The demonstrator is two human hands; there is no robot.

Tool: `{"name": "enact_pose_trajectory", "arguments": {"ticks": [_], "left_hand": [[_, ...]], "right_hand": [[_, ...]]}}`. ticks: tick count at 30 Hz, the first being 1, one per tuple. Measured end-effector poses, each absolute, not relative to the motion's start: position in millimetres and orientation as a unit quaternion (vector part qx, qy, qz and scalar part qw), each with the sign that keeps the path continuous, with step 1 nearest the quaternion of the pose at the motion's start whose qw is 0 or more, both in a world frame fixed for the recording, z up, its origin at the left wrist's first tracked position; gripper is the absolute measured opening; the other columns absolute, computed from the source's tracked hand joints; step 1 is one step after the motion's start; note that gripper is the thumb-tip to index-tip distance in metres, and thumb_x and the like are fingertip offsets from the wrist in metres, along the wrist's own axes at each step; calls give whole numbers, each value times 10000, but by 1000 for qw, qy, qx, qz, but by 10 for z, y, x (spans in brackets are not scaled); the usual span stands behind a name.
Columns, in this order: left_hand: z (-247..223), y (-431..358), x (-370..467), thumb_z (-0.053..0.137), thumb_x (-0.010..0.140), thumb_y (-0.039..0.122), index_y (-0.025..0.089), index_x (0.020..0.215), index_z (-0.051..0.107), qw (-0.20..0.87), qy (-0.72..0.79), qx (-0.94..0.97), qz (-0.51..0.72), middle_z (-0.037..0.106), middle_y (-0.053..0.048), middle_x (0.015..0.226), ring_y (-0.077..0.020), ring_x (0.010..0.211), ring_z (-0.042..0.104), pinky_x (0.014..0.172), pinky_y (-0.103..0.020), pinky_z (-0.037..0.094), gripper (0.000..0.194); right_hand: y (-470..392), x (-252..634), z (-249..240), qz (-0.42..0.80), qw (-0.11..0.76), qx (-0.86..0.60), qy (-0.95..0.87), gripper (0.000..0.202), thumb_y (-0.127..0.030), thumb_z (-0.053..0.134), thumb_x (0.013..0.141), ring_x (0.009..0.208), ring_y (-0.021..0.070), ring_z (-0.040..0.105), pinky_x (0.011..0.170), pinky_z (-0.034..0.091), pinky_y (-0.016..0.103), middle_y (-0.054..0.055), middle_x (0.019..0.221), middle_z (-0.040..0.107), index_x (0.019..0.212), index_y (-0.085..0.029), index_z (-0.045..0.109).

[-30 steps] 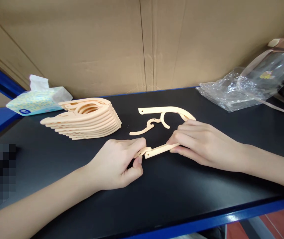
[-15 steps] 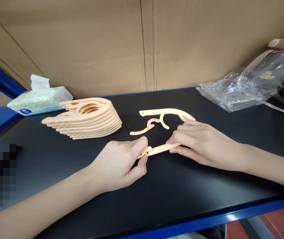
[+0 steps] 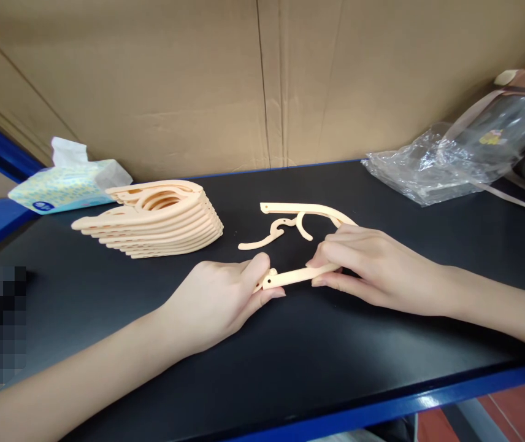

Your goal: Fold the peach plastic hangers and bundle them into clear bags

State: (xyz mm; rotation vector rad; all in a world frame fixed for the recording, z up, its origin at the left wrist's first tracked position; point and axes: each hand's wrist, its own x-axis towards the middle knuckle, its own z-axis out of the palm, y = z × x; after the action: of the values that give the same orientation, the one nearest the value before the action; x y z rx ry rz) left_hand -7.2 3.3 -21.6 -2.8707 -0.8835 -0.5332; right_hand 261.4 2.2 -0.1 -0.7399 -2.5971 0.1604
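Note:
My right hand [image 3: 359, 261] pinches a cream plastic hanger arm [image 3: 294, 276] that points left, with a holed end. The fingers of my left hand [image 3: 226, 294] are closed on another cream hanger piece [image 3: 259, 283], mostly hidden, touching that holed end. Beyond my right fingers, a second hanger arm [image 3: 299, 209] curves to the right; its right end is behind my right hand, and I cannot tell if it joins the held arm. A hanger hook piece [image 3: 274, 234] shows on the black table in front of that arm. To the left stands a stack of folded cream hangers [image 3: 165, 230].
A tissue pack [image 3: 67, 187] sits behind the stack on the black tabletop [image 3: 336, 362]. At the back right lie a crumpled clear plastic bag [image 3: 423, 166] and a clear bag with straps [image 3: 497, 135]. Cardboard [image 3: 175, 80] rises behind the table.
The held hanger arm's holed end has shifted slightly left, over the piece in my left hand. My left thumb and fingers have changed position a little; my right hand keeps its grip.

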Motion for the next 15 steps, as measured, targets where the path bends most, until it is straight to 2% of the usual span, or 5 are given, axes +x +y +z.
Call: {"name": "enact_pose_trajectory", "arguments": {"ticks": [4, 15], "left_hand": [[-203, 32, -68, 214, 1116, 475, 239, 873, 353, 49, -294, -939, -171, 486, 91, 571, -113, 404, 472, 442, -209, 277, 367], [-213, 27, -69, 209, 1117, 472, 245, 861, 327, 68, -283, -942, -165, 486, 91, 567, -119, 397, 473, 433, -224, 258, 361]], "right_hand": [[15, 2623, -3, 63, 189, -274, -941, 175, -252, 478, 1046, 656, 145, 574, 615, 423, 262, 10, 777, 643, 925, -188, 587], [9, 2629, 3, 40, 182, -266, -946, 180, -225, 470, 1046, 665, 146, 574, 632, 424, 260, 11, 777, 651, 924, -183, 595]]}}
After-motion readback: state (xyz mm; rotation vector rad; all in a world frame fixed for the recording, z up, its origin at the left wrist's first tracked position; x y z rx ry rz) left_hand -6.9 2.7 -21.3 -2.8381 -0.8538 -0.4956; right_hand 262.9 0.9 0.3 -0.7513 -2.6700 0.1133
